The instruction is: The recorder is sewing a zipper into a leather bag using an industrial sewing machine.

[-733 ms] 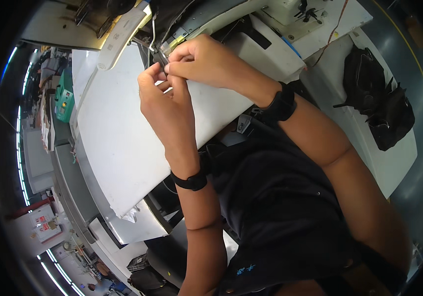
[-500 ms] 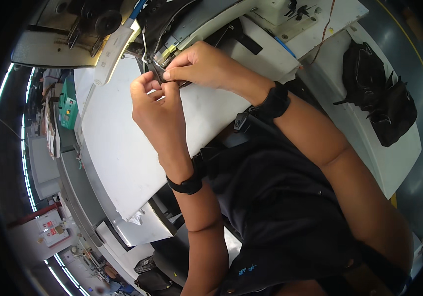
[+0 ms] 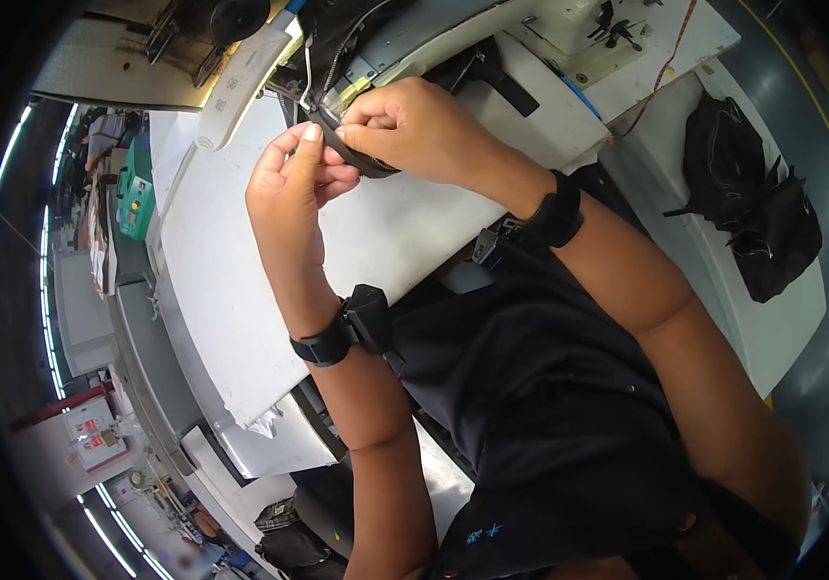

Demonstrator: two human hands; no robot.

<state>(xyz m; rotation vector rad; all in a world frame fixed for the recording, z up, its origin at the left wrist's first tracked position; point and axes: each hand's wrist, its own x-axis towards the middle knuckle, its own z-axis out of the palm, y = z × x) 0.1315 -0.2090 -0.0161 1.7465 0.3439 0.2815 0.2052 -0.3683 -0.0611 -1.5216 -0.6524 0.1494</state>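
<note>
A dark zipper tape runs between my two hands in front of the sewing machine. My left hand pinches its edge between thumb and fingers, the thumb on top. Just to the right, my right hand is closed on the tape with thumb and bent forefinger. Light teeth show along part of the tape near the fingertips. Beyond the hands, the far end of the tape passes close to a thin metal rod on the machine. My fingers cover part of the tape.
Under my hands spreads a white worktable. A pale bar juts over its far left part. Black sewn pieces lie on a white surface at the right. Further left stands a green case. A reddish cord hangs at the upper right.
My left hand has turned and shifted slightly left, its thumb now flat on the tape. More of the dark tape shows between the hands. The view has shifted a little.
</note>
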